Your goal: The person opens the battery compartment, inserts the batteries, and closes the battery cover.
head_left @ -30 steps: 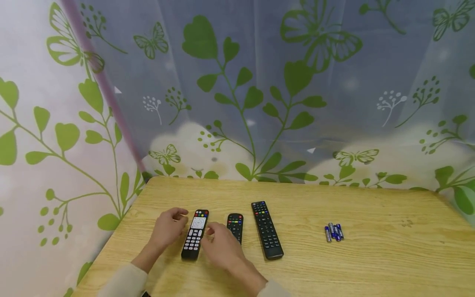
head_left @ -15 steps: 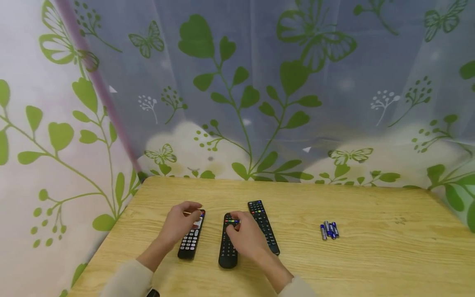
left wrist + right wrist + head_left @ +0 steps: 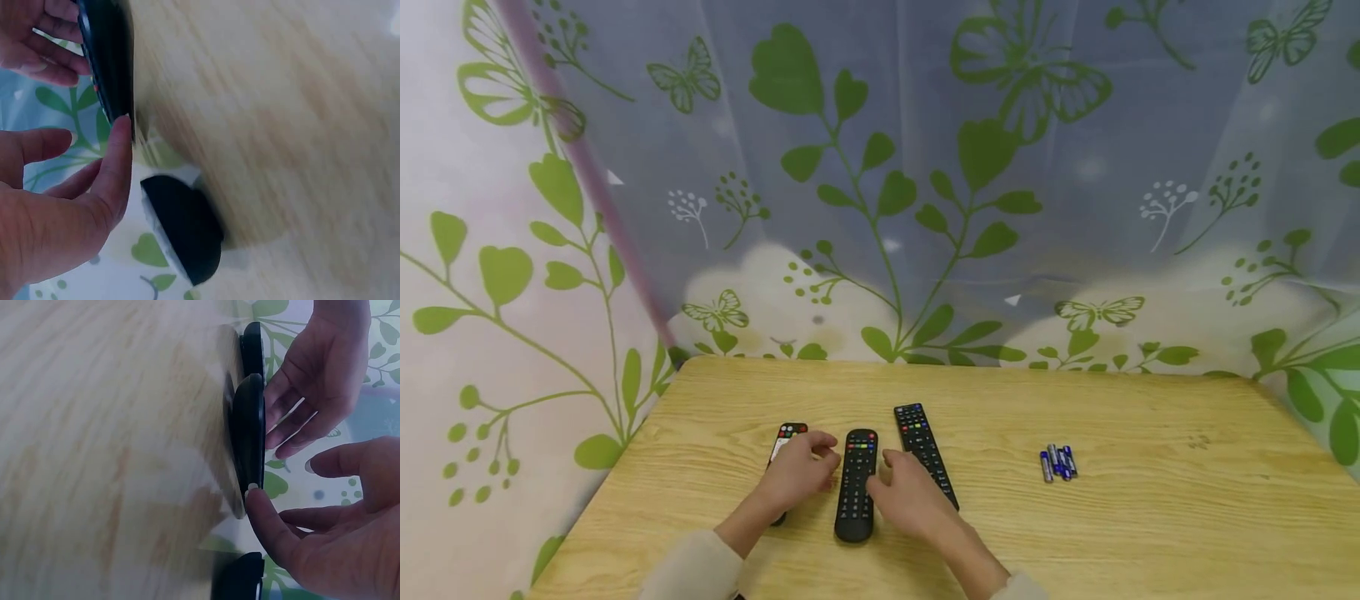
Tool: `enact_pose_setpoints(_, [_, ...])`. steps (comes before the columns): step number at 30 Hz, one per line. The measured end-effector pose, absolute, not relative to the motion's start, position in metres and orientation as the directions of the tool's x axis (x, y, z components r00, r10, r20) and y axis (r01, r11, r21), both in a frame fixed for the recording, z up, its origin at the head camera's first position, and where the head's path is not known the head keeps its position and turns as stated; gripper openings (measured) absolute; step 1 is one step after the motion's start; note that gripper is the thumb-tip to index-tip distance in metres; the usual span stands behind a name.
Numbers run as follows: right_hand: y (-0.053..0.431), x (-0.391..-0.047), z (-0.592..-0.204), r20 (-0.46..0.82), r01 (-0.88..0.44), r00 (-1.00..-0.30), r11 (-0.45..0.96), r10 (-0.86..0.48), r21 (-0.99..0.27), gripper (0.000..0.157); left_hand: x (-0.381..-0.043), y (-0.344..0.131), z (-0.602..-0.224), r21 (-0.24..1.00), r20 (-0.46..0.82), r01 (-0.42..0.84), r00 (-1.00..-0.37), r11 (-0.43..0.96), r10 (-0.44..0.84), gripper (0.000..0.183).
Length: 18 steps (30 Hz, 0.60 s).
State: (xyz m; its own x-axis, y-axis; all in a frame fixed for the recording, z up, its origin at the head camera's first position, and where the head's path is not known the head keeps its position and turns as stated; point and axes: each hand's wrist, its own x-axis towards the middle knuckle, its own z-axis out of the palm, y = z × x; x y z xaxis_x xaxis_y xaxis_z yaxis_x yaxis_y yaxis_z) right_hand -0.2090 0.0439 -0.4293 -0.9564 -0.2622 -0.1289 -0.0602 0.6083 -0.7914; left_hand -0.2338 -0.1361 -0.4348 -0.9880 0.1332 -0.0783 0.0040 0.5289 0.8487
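Three black remote controls lie on the wooden table in the head view. My left hand [image 3: 801, 475] covers much of the left remote [image 3: 792, 430], which has a white panel. Its fingers are loosely bent beside the middle remote [image 3: 855, 492]. On the other side of that remote, my right hand [image 3: 913, 496] has its thumb right at the edge and partly hides the right-hand remote [image 3: 921, 433]. In the left wrist view, a tip of my left hand [image 3: 69, 212] meets the middle remote's edge [image 3: 107, 56]. The right wrist view shows my right thumb [image 3: 265, 515] at its edge.
Several blue and silver batteries [image 3: 1057, 463] lie grouped to the right of the remotes on the light wooden table [image 3: 1150, 500]. Behind the table hangs a curtain [image 3: 925, 167] printed with green leaves and butterflies.
Both hands have moved right, from either side of the left remote to either side of the middle one. The head view has shifted slightly; the remotes have kept their places.
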Motion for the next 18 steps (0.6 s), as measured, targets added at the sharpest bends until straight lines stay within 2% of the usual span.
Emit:
enact_pose_setpoints(12, [0.044, -0.206, -0.434, -0.173, -0.011, -0.94, 0.535, -0.293, -0.845, 0.053, -0.233, -0.127, -0.444, 0.81, -0.115, -0.007, -0.982, 0.587, 0.148, 0.035])
enact_pose_setpoints(18, [0.042, -0.207, -0.438, -0.153, -0.026, -0.937, 0.502, -0.314, -0.864, 0.041, -0.234, -0.125, -0.448, 0.815, -0.129, -0.006, -0.977, 0.58, 0.172, 0.029])
